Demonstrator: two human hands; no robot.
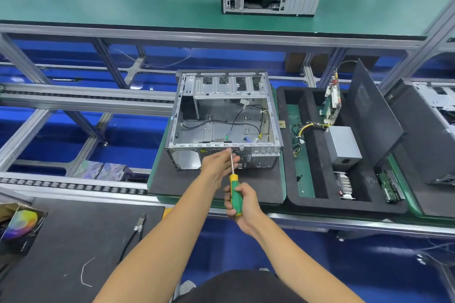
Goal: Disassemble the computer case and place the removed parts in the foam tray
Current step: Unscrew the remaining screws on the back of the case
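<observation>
Bright, even overhead light with soft shadows, glare on the blue floor (138, 145), wide-angle bending and slight blur at edges.

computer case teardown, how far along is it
Mostly stripped. The computer case is open and holds only loose cables. The foam tray already carries the power supply, a circuit board, the side panel and a heatsink. In hand: the right hand holds the screwdriver at the case's rear edge, the left hand steadying its shaft. Left: that fastener and the cables.
</observation>
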